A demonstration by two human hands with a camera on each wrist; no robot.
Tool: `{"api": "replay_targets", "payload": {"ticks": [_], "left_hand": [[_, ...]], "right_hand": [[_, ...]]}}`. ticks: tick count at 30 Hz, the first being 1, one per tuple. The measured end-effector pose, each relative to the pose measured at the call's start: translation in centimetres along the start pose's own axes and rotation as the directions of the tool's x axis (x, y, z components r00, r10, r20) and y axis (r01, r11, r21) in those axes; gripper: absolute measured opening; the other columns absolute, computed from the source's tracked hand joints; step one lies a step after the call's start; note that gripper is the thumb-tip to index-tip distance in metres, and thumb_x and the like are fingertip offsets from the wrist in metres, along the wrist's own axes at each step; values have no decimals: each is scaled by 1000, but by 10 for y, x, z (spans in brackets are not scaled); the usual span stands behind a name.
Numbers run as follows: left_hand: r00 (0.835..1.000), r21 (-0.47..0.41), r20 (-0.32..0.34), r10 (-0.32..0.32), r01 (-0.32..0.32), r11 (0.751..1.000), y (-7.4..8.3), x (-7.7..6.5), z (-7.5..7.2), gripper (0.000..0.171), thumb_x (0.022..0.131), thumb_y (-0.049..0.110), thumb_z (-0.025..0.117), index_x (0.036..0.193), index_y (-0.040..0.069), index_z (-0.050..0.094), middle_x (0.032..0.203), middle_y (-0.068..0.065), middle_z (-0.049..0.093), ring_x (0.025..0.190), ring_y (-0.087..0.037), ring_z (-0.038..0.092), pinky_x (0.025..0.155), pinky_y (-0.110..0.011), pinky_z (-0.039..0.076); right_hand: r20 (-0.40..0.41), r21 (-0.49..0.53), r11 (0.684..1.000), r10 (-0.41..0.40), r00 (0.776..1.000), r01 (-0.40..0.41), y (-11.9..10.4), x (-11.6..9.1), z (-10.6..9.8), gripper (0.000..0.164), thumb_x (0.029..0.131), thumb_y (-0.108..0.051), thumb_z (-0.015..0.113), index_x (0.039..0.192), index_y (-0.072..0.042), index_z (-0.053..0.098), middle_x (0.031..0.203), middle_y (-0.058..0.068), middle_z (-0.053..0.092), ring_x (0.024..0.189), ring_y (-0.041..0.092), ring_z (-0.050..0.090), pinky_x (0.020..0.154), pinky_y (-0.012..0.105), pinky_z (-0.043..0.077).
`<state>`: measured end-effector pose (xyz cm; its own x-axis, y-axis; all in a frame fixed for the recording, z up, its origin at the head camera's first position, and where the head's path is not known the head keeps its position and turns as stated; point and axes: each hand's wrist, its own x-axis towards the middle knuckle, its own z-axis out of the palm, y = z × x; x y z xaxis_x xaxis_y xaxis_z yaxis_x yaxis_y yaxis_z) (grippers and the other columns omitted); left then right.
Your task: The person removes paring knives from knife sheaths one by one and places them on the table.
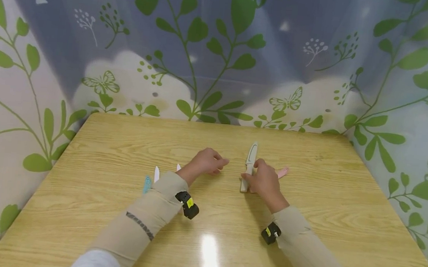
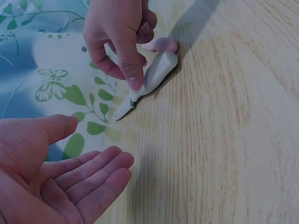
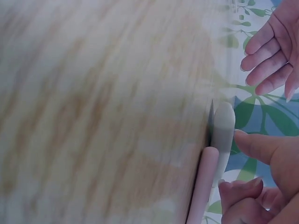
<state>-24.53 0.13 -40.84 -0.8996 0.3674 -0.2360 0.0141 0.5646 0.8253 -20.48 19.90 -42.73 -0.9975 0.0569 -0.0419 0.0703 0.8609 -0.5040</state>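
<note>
A knife [image 1: 250, 162] with a beige handle and a pale, dark-outlined blade end points toward the back of the table. My right hand [image 1: 265, 181] holds it, thumb on one side of the handle and fingers on the other. In the left wrist view a fingertip of that hand meets the knife [image 2: 159, 72] near its neck. My left hand [image 1: 208, 161] hovers to the left of the knife with nothing in it; its fingers [image 2: 100, 179] look relaxed and the palm faces up. A pink handle [image 3: 205, 182] lies beside the knife, partly behind my right hand in the head view.
Left of my left forearm lie a light-blue handle [image 1: 147, 185] and a white blade [image 1: 157, 174]. A second white blade tip [image 1: 178, 167] shows past the sleeve, the rest hidden. A leaf-patterned curtain [image 1: 220, 66] borders the wooden table [image 1: 333, 169] at the back and sides.
</note>
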Motion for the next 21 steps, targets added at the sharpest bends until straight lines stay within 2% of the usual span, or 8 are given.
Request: {"api": "replay_targets", "payload": {"ticks": [10,14,21], "left_hand": [[1000,30,-16,-9,9,1000,-2,5,6,34,95,29,59,104,-2,68,99,-17,71,84,-26,68,75,-36,58],[1000,40,-16,-5,6,999,-1,8,8,34,94,31,59,104,0,69,99,-15,71,85,-26,68,75,-35,58],[1000,45,-13,-8,9,999,0,9,10,34,95,32,59,106,1,69,100,-14,72,88,-25,68,74,-33,57]], "right_hand": [[31,-20,999,31,999,-31,-1,5,2,54,85,-32,71,118,3,48,83,16,65,58,20,59,47,30,43],[39,-52,998,42,998,-40,-4,6,1,55,84,-32,72,119,3,48,88,18,66,59,21,59,45,29,42],[62,-74,994,80,995,-75,-8,8,3,56,84,-32,72,121,1,46,85,16,66,51,19,58,41,28,40]]}}
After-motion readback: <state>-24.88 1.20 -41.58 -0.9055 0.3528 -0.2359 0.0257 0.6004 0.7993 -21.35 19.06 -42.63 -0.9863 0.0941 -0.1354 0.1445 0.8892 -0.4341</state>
